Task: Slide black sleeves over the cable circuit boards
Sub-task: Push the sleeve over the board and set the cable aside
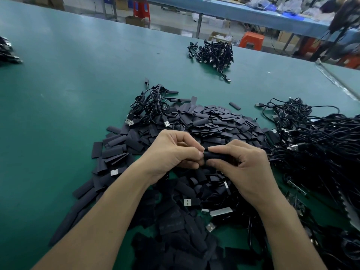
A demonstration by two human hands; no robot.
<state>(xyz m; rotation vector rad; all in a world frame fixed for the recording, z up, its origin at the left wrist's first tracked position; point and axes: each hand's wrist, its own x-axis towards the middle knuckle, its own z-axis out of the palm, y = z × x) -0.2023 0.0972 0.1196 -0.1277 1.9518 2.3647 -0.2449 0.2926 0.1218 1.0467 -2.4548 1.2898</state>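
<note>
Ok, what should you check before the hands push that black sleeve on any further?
1. Grip: left hand and right hand both pinch the black sleeve: ok.
2. Is the circuit board lined up with the sleeve's mouth: cannot tell, fingers hide it.
3. Is the cable free, not snagged: cannot tell.
4. Is the sleeve pile close behind the hands: ok.
5. Is the cable tangle nearby on the right: ok.
</note>
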